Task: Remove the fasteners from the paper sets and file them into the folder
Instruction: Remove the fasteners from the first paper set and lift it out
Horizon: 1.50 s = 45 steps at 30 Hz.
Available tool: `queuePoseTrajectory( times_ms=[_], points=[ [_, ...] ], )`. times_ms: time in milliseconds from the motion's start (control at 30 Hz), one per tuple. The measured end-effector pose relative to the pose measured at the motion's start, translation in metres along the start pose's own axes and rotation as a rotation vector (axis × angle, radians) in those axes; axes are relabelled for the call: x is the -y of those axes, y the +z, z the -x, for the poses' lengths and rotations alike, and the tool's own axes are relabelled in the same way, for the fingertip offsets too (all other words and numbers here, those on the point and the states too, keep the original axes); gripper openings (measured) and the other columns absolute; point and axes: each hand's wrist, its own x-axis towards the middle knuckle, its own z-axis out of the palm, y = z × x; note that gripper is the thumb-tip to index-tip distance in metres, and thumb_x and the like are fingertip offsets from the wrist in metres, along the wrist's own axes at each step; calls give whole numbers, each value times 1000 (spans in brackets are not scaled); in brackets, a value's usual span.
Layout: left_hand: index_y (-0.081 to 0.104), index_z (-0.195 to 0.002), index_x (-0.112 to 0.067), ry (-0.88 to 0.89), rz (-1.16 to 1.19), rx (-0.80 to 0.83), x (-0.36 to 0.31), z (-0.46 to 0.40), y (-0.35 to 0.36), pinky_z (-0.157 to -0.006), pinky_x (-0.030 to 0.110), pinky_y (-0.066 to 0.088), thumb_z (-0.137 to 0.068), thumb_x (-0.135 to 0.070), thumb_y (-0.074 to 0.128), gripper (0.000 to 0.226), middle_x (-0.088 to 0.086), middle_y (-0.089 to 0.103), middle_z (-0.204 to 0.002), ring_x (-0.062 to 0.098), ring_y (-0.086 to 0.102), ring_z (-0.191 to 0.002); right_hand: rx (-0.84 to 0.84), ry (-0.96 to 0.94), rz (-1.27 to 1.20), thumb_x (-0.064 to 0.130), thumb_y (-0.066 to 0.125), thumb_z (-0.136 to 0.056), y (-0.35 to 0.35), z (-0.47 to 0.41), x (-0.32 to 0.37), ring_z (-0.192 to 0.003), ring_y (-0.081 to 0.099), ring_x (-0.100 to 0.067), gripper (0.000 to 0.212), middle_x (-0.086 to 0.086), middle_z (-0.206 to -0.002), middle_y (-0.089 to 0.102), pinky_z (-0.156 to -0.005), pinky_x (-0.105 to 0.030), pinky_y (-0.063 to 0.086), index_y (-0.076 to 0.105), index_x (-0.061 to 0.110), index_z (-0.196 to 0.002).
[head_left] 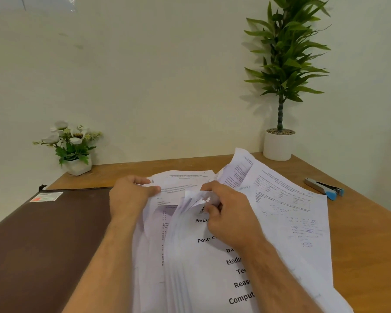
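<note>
Wooden table [359, 233] butts against a plain wall; everything below is placed relative to the paper pile at table centre. Brown folder [43, 245], largest item, lies flat and closed just left of the pile, zipper pull at its far corner, a small label sticker on the far end of the cover. Paper pile [212, 267] is a loose spread of printed sets: the top set carries bold headings (cover page, partly hidden by the arm), more sheets fan out under it to the left, and a sheet with a table and handwriting sticks out to the right and far side, one corner lifted. Tall green plant in white pot [278, 144] sits beyond the pile to the right, against the wall. Small white flower pot [78, 164] sits beyond the pile to the left, also at the wall. Left hand [129, 195] grips the far-left edge of the under-sheets, thumb on top, fingers curled below. Right hand [226, 211] pinches the crumpled top corner of the front set, fingers bunched on the paper; the fastener itself can't be made out under the fingers. Staple remover [325, 188], metal with blue tips, lies on bare table right of the pile, well apart from both hands.
</note>
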Motion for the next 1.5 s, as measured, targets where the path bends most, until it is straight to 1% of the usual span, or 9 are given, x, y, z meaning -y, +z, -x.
queuePoseTrajectory(
  times_ms=[300,433,600,700,1000,1133,1267,1367,1500],
  points=[
    [76,-86,-24,292,431,-209,-25,25,-5,-58,20,55,-85,-21,78,4,-5,75,-79,3,69,-70,-7,14,92,8,56,-83,9,-3,6,-79,54,-15,21,9,-84,55,-68,-40,52,52,28,-89],
    [80,-93,-21,259,230,50,-19,19,7,-82,17,52,-89,-18,74,7,-15,76,-87,-5,68,-83,8,18,111,11,56,-83,9,-6,6,-79,53,-13,22,12,-83,53,-67,-41,53,49,31,-86],
    [64,-110,-30,54,-113,125,-6,16,5,-84,28,46,-88,-37,73,25,-9,62,-103,14,59,-95,4,54,94,8,56,-82,12,-6,9,-76,51,-9,27,15,-80,51,-66,-36,51,45,33,-81],
    [71,-94,-20,1,-169,96,-1,10,-4,-77,33,50,-85,-21,68,10,-1,69,-96,23,63,-94,7,75,85,8,54,-82,12,-6,11,-76,50,-10,26,15,-78,50,-67,-35,51,44,33,-81],
    [66,-77,-6,191,243,-471,-17,15,-17,-59,33,46,-88,-33,73,30,7,65,-72,24,54,-63,-5,123,115,7,52,-85,5,-8,12,-86,53,-16,21,6,-90,56,-73,-35,50,51,27,-92],
    [67,-80,0,230,126,-170,-18,12,-10,-62,34,42,-88,-34,64,34,11,63,-69,25,52,-65,3,110,112,7,55,-80,8,-7,11,-82,53,-19,20,3,-88,57,-72,-40,51,55,22,-91],
    [63,-70,-12,384,-249,26,-18,28,14,-64,37,45,-95,-19,58,27,11,66,-74,28,57,-69,39,114,69,6,56,-84,7,-8,15,-92,58,-18,39,4,-102,61,-80,-37,54,56,28,-117],
    [74,-105,-15,499,-384,-63,-13,34,23,-84,40,50,-101,-33,52,29,12,74,-106,32,65,-94,84,177,-43,4,56,-83,6,-8,24,-83,60,-13,69,10,-94,61,-74,-32,54,37,46,-134],
    [74,-94,-12,683,-330,-247,-15,37,23,-64,34,38,-102,-28,54,27,14,71,-76,37,61,-71,26,156,-96,1,54,-80,1,-5,25,-57,50,-5,82,12,-60,46,-54,-26,45,26,56,-134]
  ],
)
